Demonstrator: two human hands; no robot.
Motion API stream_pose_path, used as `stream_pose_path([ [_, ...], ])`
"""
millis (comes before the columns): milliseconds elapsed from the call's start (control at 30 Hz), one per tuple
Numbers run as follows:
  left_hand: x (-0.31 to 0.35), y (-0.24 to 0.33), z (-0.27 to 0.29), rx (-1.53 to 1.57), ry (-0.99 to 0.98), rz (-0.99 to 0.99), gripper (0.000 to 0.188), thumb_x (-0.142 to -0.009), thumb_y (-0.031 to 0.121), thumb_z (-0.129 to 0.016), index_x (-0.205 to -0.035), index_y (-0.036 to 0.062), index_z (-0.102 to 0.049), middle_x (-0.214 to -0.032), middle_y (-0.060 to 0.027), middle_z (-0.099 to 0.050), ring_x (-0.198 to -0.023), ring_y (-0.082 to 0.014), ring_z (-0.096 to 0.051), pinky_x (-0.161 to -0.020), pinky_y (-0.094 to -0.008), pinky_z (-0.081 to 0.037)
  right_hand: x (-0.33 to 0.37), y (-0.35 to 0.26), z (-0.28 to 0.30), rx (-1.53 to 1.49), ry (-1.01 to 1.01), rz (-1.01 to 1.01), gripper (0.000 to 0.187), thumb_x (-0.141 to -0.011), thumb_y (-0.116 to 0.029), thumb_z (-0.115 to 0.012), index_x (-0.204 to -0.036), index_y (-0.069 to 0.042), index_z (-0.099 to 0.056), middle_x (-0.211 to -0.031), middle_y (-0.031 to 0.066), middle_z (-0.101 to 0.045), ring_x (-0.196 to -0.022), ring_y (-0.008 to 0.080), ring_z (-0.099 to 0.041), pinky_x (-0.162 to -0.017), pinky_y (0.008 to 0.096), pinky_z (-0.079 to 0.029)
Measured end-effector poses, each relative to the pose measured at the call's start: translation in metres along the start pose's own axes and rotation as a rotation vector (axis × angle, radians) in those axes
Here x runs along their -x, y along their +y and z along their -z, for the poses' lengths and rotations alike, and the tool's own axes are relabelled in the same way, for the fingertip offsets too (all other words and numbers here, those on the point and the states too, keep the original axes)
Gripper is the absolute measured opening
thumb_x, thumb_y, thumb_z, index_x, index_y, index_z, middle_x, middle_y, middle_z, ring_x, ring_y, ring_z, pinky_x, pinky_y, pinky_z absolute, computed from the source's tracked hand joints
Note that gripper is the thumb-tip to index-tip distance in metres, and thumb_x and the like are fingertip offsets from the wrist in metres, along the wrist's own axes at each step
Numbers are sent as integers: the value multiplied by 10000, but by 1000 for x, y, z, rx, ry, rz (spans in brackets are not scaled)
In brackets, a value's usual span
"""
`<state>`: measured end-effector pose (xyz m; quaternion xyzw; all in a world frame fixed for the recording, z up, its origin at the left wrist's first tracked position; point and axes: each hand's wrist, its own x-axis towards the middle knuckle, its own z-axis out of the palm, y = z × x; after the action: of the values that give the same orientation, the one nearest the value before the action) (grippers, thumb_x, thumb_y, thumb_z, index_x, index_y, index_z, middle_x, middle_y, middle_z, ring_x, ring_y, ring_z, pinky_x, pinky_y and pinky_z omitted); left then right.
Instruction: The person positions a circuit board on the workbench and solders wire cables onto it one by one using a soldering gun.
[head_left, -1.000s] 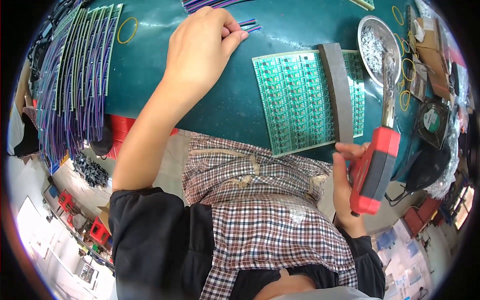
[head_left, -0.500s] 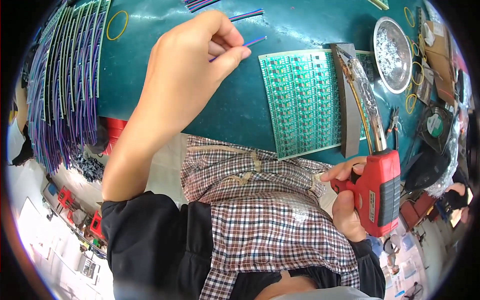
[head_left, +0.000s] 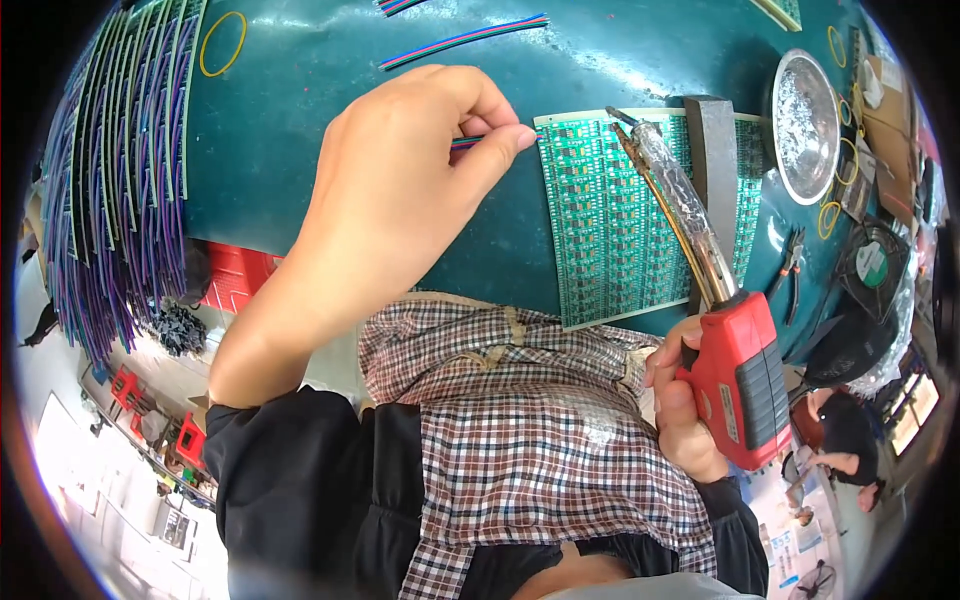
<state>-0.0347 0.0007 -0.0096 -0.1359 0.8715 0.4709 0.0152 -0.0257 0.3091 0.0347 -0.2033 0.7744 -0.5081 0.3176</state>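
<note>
My left hand (head_left: 395, 185) pinches a short multicoloured ribbon wire (head_left: 466, 143) between thumb and fingers, its end at the left edge of a green circuit board panel (head_left: 600, 240). Most of that wire is hidden in the hand. In my right hand (head_left: 688, 415) is a red and black soldering gun (head_left: 738, 385), gripped by its handle. The gun's metal barrel slants up and left, and its dark tip is over the upper part of the panel. A dark grey bar (head_left: 712, 155) lies across the panel's right side, partly behind the barrel.
Another ribbon wire (head_left: 465, 42) lies beyond my left hand. Boards with many wires attached (head_left: 120, 180) hang over the table's left edge. At right are a metal bowl (head_left: 806, 130) of small bits, pliers (head_left: 792, 275), a fan (head_left: 872, 262) and rubber bands (head_left: 829, 219).
My left hand has moved right and slightly nearer, bringing the wire to the panel's edge. The soldering gun's tip has swung left, from beside the bar to over the panel.
</note>
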Motion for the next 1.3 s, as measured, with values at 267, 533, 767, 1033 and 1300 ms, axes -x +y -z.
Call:
stream_pose_path([
  [267,0,6,-5,-148,44,7,183,-887,132,-797,-852,-3,-678,-758,-42,-659,-673,-99,-609,-644,-251,-493,5,-2,-6,-28,78,-169,411,-972,-222,-694,-1294,-38,-517,-909,89,-580,-655,120,-536,-569,263,-444],
  [533,-2,3,-10,-162,112,-60,172,-874,112,-786,-808,8,-666,-724,-47,-625,-641,-136,-583,-617,-281,-468,3,-3,-7,196,42,-186,303,-976,-180,-669,-1183,-11,-527,-880,94,-577,-638,113,-529,-548,256,-430],
  [767,0,1,-13,-158,143,-50,194,-868,113,-785,-775,17,-644,-706,-39,-609,-619,-142,-559,-601,-282,-451,-9,-3,-5,67,25,-131,195,-959,-72,-630,-1109,-14,-518,-861,106,-568,-628,124,-524,-552,260,-435],
  [1033,0,-2,-16,-183,171,-90,197,-861,104,-787,-760,20,-639,-698,-36,-606,-607,-139,-552,-591,-280,-448,-10,-1,-11,-11,75,-185,171,-947,-43,-620,-1080,-11,-516,-835,114,-564,-614,124,-520,-540,249,-429],
  [1300,1,-4,-17,-188,190,-124,194,-852,90,-790,-758,18,-637,-698,-34,-607,-599,-133,-553,-581,-273,-446,-9,-3,-11,12,66,-239,141,-950,-66,-623,-1013,-18,-507,-822,117,-579,-545,102,-481,-498,244,-396],
])
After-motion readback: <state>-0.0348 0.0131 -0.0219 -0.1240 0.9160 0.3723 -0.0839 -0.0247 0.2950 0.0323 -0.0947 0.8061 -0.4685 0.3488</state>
